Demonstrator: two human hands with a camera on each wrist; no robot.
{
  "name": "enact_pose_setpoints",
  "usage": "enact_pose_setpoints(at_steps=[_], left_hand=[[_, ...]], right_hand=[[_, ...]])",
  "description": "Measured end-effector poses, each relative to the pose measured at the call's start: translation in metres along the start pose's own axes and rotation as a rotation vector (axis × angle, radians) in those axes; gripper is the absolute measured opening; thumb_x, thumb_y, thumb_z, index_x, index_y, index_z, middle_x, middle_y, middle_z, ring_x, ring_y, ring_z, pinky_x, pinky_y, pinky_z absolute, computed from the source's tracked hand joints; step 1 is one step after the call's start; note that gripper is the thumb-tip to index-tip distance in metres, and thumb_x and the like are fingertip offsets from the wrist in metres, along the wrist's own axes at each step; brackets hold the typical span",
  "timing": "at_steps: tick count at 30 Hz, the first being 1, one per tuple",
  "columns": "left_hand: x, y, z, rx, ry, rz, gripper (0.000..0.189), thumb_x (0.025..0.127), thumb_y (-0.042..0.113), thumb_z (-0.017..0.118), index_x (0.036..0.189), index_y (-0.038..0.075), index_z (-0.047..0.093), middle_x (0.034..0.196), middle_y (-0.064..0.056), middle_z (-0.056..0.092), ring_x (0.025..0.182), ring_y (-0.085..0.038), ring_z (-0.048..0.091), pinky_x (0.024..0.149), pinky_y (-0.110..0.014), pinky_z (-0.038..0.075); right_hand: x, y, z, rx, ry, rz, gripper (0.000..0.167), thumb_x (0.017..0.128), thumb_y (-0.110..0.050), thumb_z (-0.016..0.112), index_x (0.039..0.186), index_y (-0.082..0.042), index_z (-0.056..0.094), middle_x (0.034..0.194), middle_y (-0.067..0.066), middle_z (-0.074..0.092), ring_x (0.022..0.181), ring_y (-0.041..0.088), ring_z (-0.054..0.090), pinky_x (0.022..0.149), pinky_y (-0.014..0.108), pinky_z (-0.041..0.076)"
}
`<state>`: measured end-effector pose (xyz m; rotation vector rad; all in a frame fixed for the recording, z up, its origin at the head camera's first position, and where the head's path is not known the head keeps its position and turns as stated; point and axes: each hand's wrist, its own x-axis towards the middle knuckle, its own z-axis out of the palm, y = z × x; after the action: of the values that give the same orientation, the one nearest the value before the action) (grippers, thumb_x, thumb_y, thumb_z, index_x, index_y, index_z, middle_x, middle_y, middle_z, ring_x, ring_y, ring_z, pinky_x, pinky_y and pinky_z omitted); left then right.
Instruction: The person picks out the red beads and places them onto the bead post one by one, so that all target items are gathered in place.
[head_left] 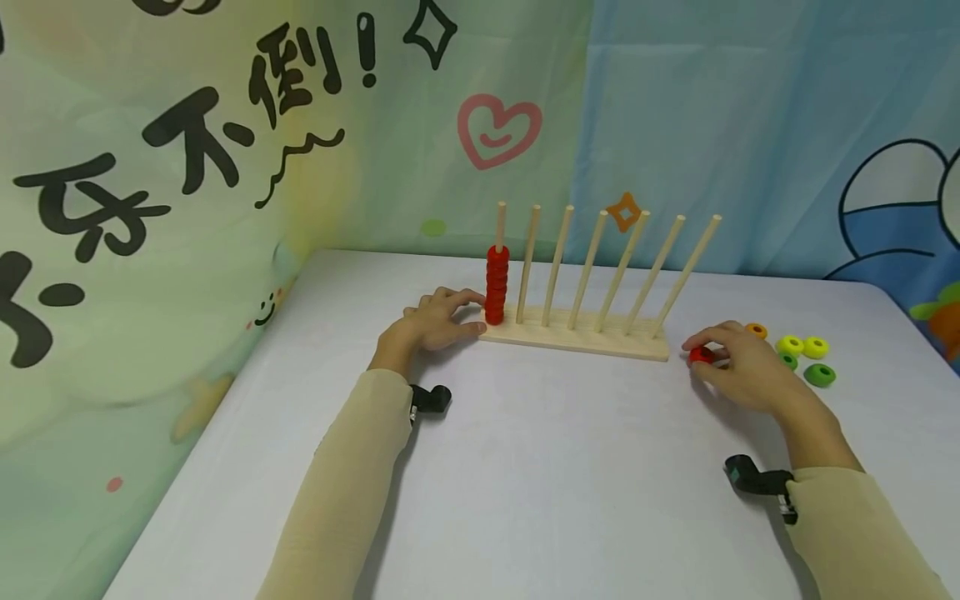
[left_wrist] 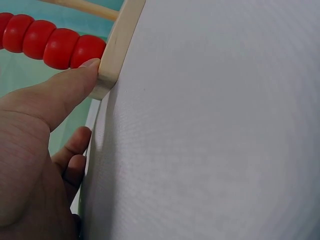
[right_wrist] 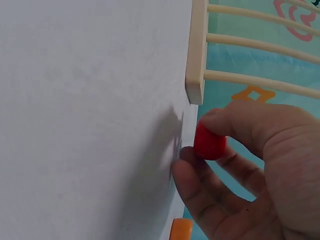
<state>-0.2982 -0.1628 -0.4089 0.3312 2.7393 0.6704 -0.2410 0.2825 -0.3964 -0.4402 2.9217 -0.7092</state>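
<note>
A wooden peg stand (head_left: 573, 336) with several upright rods stands toward the back of the table. Red beads (head_left: 497, 285) are stacked on its leftmost rod; they also show in the left wrist view. My left hand (head_left: 435, 319) holds the left end of the base, thumb (left_wrist: 75, 87) on the front corner and index finger toward the back. My right hand (head_left: 746, 367) pinches one red bead (right_wrist: 210, 141) between thumb and fingers, just beyond the base's right end. In the right wrist view the bead appears slightly off the table.
Right of and behind my right hand lie an orange bead (head_left: 756, 331), yellow beads (head_left: 815, 347) and green beads (head_left: 820, 375), partly hidden by the hand. The white table (head_left: 570, 467) meets a printed cloth backdrop (head_left: 675, 100) at its far edge.
</note>
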Motion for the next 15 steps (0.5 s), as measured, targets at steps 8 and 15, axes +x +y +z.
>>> enact_pose_setpoints(at_steps=[8, 15], left_hand=[[0.001, 0.000, 0.000, 0.003, 0.004, 0.004, 0.051, 0.093, 0.057, 0.056, 0.141, 0.045, 0.042, 0.151, -0.006, 0.033, 0.134, -0.033, 0.031, 0.095, -0.053, 0.031], [0.002, -0.001, 0.001, 0.021, 0.003, 0.005, 0.053, 0.093, 0.058, 0.054, 0.142, 0.044, 0.041, 0.150, -0.007, 0.034, 0.134, -0.034, 0.032, 0.095, -0.055, 0.031]], right_hand=[[-0.005, -0.007, -0.003, 0.030, 0.080, -0.032, 0.030, 0.097, -0.018, 0.059, 0.126, -0.010, 0.057, 0.132, 0.019, 0.051, 0.095, 0.034, 0.053, 0.072, 0.041, 0.045], [-0.009, -0.017, -0.003, 0.039, 0.174, -0.078, 0.026, 0.097, -0.031, 0.064, 0.113, -0.011, 0.064, 0.116, 0.014, 0.060, 0.090, 0.030, 0.056, 0.065, 0.034, 0.046]])
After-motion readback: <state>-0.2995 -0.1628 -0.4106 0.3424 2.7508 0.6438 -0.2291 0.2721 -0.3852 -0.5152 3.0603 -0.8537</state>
